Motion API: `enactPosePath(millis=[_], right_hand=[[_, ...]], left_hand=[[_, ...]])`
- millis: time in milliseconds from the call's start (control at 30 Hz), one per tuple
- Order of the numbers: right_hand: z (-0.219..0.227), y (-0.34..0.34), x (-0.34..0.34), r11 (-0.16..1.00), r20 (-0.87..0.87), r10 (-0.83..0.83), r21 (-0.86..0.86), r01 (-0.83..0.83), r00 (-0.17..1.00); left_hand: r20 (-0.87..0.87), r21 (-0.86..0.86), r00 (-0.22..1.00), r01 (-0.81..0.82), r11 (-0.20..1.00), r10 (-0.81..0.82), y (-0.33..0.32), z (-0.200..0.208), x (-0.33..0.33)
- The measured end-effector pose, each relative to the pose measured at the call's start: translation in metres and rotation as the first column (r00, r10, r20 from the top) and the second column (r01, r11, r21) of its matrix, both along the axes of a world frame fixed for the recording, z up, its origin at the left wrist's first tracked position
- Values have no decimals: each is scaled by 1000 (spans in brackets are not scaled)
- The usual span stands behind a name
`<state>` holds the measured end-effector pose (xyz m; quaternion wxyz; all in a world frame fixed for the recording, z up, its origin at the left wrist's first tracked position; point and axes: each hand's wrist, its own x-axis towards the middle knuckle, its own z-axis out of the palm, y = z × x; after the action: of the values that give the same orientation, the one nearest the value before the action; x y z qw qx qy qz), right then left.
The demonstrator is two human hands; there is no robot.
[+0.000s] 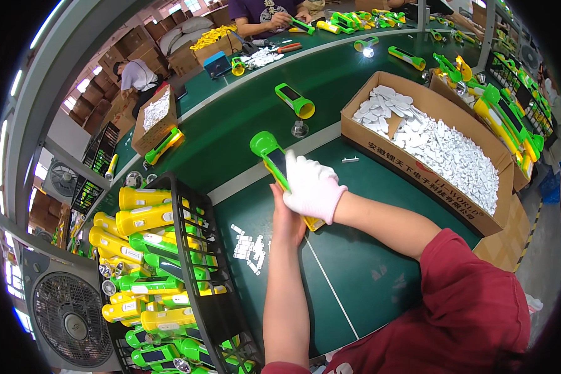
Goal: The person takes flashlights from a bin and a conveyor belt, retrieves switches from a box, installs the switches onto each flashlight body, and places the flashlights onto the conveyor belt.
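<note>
A green and yellow flashlight body (267, 146) with a dark panel on its side is held tilted above the green table, its wide green end pointing away from me. My left hand (285, 218) is bare and closed around the lower part from the left and below. Over the top lies my right hand (313, 190), in a white glove, its fingers bent and pressed on the body. The gloved hand hides much of the handle. Several small white plastic pieces (249, 248) lie left of my left forearm. One more white piece (350, 159) rests beyond my right hand.
A black crate (196, 268) full of yellow and green flashlights stands at left, beside a grey fan (75, 321). A cardboard box (411, 171) of white parts sits at right. The conveyor belt ahead carries a flashlight body (295, 101) and a silver lamp head (300, 129). Co-workers sit beyond.
</note>
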<state>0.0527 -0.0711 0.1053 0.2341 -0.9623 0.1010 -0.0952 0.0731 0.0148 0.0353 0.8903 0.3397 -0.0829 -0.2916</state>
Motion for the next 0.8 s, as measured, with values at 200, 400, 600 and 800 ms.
enactPosePath(millis=[200,400,600,800], right_hand=[[3,-27,9,989,0,103,104,-103,995],[9,-13,-1,996,131,75,46,-81,989],[-3,8,-17,985,84,163,-74,-157,983],[-16,18,-15,981,81,160,-120,-150,984]], left_hand=[[-38,159,996,92,983,-87,3,-7,6],[-14,168,999,-42,985,45,0,-21,12],[-76,-161,991,-118,980,107,13,-28,25],[-72,-175,991,-126,976,115,17,-33,27]])
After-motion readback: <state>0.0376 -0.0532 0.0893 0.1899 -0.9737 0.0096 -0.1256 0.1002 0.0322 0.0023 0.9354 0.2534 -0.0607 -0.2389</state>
